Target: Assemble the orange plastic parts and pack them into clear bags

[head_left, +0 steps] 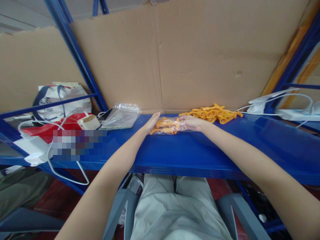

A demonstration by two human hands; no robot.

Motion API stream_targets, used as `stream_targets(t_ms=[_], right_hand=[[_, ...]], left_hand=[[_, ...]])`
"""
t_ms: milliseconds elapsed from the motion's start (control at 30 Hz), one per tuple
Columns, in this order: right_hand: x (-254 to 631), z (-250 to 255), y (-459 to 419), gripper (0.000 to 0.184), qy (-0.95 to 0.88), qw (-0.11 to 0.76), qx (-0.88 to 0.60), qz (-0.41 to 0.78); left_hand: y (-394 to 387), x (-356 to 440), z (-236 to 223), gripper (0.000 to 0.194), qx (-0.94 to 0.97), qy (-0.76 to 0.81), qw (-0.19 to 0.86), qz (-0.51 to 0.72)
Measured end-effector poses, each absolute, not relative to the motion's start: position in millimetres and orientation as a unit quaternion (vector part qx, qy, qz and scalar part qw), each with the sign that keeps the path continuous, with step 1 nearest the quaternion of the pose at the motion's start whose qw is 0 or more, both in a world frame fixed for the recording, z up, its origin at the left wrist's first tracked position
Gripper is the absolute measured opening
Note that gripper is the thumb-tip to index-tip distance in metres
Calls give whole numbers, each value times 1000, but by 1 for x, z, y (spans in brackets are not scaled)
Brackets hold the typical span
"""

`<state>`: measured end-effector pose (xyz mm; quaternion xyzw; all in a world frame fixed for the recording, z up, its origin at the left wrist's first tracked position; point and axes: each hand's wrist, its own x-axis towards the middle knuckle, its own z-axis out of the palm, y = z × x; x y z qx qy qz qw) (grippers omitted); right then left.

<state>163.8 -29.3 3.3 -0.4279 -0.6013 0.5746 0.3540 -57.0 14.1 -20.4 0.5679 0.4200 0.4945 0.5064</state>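
A clear plastic bag (pixel 167 126) with several orange-yellow, horn-shaped plastic pieces inside lies on the blue shelf between my hands. My left hand (pixel 152 122) rests against the bag's left end, its visible fingers stretched out and pointing away from me. At the bag's right end my right hand (pixel 192 123) has its fingers closed on the gathered plastic film. Just beyond that hand lies a loose pile of the same orange-yellow pieces (pixel 215 113), some with flared, hollow ends facing me.
Flat clear plastic bags (pixel 122 117) lie left on the blue shelf (pixel 180 153), near a white charger (pixel 88 122) and a red cloth-like item (pixel 45 130). White cables and a power strip (pixel 297 115) are at right. A cardboard wall (pixel 200 56) closes the back.
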Motion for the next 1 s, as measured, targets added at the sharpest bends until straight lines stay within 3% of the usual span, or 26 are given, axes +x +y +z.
stream_targets(t_ms=[100,267,400,567,633,800,1000], right_hand=[[163,3,-34,16,-663,322,-462,493],[169,5,-35,28,-736,260,-483,398],[178,13,-28,29,-702,259,-502,434],[190,25,-24,50,-675,249,-441,537],[190,27,-27,46,-696,252,-422,524],[188,24,-31,14,-775,243,-438,385],[191,16,-18,17,-794,284,-513,163]], left_hand=[[15,-57,-20,28,572,452,453,514],[14,-56,-23,30,605,478,414,485],[14,-54,-23,27,602,475,417,489],[12,-55,-20,23,613,482,407,475],[10,-57,-17,21,630,479,394,468],[8,-67,-10,17,706,456,324,434],[15,-70,-9,6,710,469,310,424]])
